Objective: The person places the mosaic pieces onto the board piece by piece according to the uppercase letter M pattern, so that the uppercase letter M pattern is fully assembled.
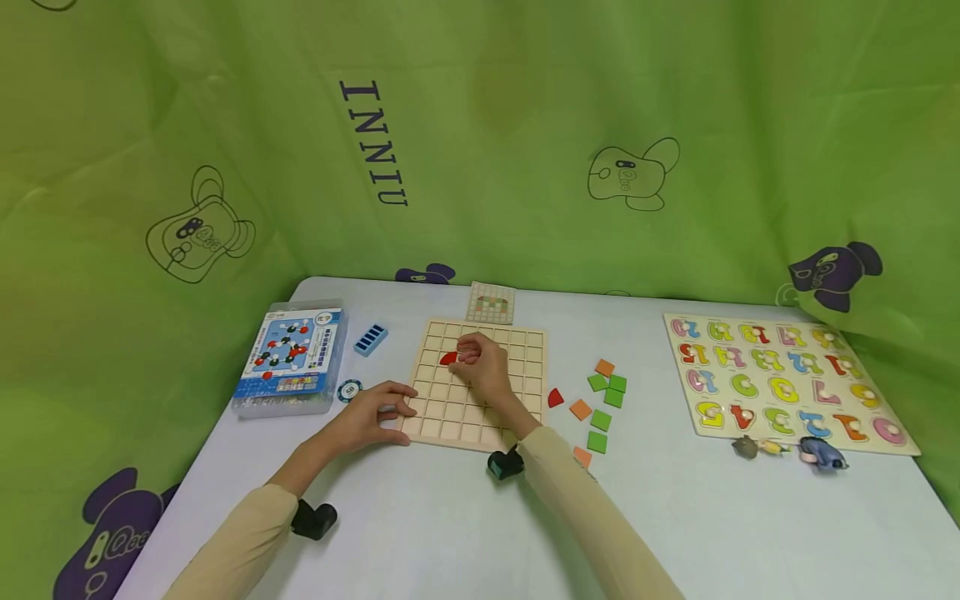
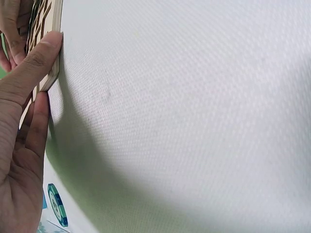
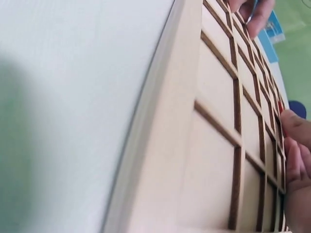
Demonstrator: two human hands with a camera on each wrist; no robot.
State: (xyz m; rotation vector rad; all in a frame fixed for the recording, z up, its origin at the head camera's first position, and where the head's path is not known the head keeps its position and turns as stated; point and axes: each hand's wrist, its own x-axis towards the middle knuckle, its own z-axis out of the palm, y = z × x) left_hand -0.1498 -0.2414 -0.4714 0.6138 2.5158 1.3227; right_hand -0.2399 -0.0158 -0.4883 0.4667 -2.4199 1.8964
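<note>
The red piece [image 1: 448, 358] lies in a square near the top left of the grid board [image 1: 525, 367]. The right hand [image 1: 482, 367] is curled, its fingertips pinching the piece, which pokes out at its 9 o'clock. The left hand [image 1: 372, 415] lies spread, pressing the board's left edge on the worktop [image 1: 675, 517]. More pieces [image 1: 603, 392] lie at the board's 3 o'clock.

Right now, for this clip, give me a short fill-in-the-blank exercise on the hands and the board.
1. The right hand puts a ____ piece on the wooden grid board.
2. The left hand rests on the board's ____ edge.
3. Loose green tiles lie to the board's ____.
Missing words: red; left; right
</note>
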